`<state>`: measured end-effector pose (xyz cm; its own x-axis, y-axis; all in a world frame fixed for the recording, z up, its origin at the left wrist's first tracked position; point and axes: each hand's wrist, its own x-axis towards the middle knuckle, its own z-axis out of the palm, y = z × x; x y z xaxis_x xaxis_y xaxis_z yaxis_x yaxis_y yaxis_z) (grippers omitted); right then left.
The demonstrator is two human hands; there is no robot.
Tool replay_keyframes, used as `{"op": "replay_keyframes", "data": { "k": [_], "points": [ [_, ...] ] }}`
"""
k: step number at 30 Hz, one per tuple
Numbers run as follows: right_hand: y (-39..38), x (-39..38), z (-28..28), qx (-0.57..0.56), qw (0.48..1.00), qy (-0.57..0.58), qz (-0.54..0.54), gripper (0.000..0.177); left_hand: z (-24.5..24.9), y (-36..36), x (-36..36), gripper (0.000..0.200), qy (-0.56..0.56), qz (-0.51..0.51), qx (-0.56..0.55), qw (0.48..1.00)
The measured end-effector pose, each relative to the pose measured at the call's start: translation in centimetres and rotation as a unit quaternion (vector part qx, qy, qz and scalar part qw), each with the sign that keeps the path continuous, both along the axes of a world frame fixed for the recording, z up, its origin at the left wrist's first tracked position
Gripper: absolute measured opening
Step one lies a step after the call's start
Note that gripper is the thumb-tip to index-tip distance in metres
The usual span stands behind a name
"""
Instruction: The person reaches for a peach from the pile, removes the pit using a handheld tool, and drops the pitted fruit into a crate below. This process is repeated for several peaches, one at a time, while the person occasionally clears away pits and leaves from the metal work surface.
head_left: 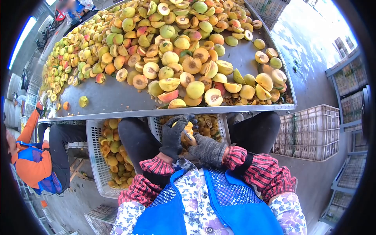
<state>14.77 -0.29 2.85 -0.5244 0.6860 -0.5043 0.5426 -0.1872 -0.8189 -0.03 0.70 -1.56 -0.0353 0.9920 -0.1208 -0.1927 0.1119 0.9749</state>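
Note:
Both my hands are in dark gloves, close together over a crate between my knees. My left hand has its fingers wrapped round a yellow-orange fruit piece. In my right hand is a small tool with a brownish handle, its tip against the fruit. Below the hands, the white crate holds cut fruit. Just beyond them runs the rim of a metal table, heaped with halved and whole yellow, green and reddish fruit.
A white crate of fruit stands beside my left knee. An empty-looking white crate is at the right, near stacked crates on racks. A co-worker in orange sits at the far left, reaching to the table. Another person is at the top left.

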Motion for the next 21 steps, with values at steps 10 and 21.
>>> {"op": "replay_keyframes", "data": {
  "k": [10, 21],
  "points": [
    [-0.4, 0.4, -2.6, 0.347, 0.894, 0.07, 0.276, 0.026, 0.2, -0.3, 1.3, 0.017, -0.17, 0.056, -0.109, 0.978],
    [0.0, 0.7, -4.1, 0.387, 0.878, 0.165, 0.23, 0.02, -0.2, -0.4, 0.8, 0.029, -0.228, -0.042, -0.112, 0.966]
  ]
}}
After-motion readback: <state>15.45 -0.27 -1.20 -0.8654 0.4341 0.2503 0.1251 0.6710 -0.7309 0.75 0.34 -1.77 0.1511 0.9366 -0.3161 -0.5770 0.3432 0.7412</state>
